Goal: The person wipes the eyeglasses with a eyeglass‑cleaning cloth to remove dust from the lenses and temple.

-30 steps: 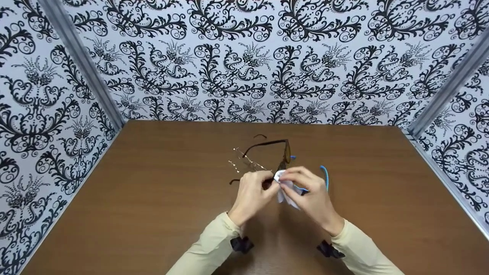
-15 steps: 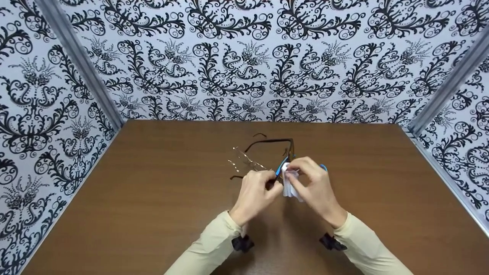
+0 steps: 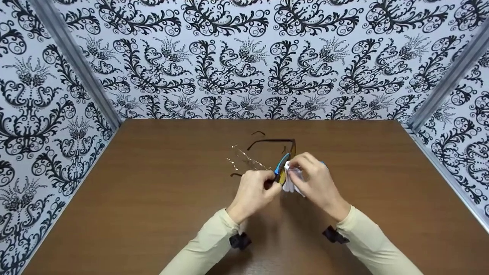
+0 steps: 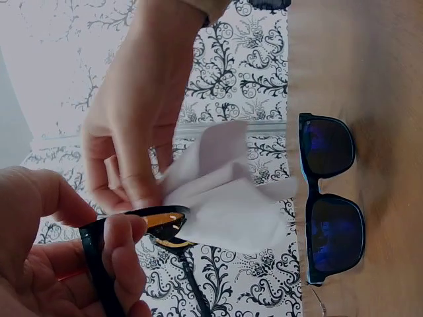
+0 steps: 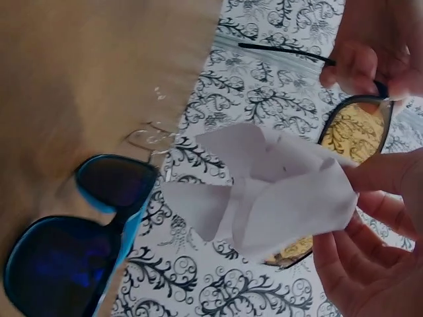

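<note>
My left hand (image 3: 254, 193) grips black-framed glasses with yellow lenses (image 5: 353, 135) near one hinge, above the table. A dark temple of these glasses reaches away to the far side in the head view. Between the fingers and thumb of my right hand (image 3: 321, 185), a soft white cloth (image 4: 231, 214) is pinched at the frame. Its loose folds hang down and cover part of one lens in the right wrist view. Whether the fingertips press the lens through the cloth is hidden.
Dark-lensed sunglasses with blue edges (image 4: 337, 228) rest on the brown table (image 3: 160, 183) beyond the hands. Thin wire glasses (image 3: 250, 158) glint left of them. Patterned white panels (image 3: 244, 61) enclose the table's back and sides.
My right hand has shifted slightly right and away from me with the cloth. The held glasses have moved right too, and a yellow lens shows beside the left fingers.
</note>
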Available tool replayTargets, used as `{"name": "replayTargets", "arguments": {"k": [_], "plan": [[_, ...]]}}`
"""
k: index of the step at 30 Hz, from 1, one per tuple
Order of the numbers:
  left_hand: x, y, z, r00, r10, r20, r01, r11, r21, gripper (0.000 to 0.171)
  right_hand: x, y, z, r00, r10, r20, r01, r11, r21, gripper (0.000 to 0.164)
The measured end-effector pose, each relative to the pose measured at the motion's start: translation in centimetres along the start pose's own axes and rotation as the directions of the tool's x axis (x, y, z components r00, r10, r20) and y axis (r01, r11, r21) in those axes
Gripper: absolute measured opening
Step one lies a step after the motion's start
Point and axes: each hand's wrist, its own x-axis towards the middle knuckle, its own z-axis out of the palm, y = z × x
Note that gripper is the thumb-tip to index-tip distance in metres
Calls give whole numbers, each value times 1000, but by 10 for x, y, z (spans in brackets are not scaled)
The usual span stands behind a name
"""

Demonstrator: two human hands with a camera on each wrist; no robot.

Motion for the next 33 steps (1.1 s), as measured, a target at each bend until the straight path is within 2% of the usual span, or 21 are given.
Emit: {"name": "replayTargets", "arguments": {"k": [3,6,8,10,12,15,17,19,21,24,27,29,33], "plan": [[1,-1,2,1000,-1,2,1,1000,5,20,1,-7,0,998,-58,24,57,997,44,23],[1,-4,1,1000,7,-17,-7,1000,13,20,1,-12,2,985,-143,92,134,986,96,23],[1,-6,0,1000,16,-19,-15,1000,15,21,0,-13,1,977,-159,141,143,983,116,23],[0,-6,-1,1000,22,-15,-22,1000,15,24,-2,-11,-1,976,-128,176,110,988,107,22],[0,-6,-2,1000,24,-4,-24,1000,20,25,-2,-8,-2,981,-60,186,46,996,76,20],[-1,-4,-2,999,27,24,-27,999,31,24,0,-6,-4,986,47,158,-46,999,-10,18],[-2,-3,-3,999,27,41,-29,999,41,24,1,-6,-5,989,74,130,-66,995,-69,18],[-2,-2,-3,998,25,52,-27,999,42,23,3,-8,-6,992,52,117,-43,996,-73,18],[-1,-2,-3,998,22,56,-24,999,38,22,3,-11,-7,992,-7,122,10,1000,-27,18],[0,-2,-3,998,17,55,-19,999,37,20,2,-16,-7,982,-116,151,109,992,56,18],[0,-2,-4,999,12,53,-14,999,30,18,-1,-16,-8,971,-159,180,149,986,68,18],[1,-1,-5,999,7,50,-8,1000,25,15,-3,-14,-8,973,-131,190,125,991,41,18],[1,1,-7,998,6,67,-8,1000,25,15,-2,-6,-9,986,16,165,-13,1000,-19,15]]}}
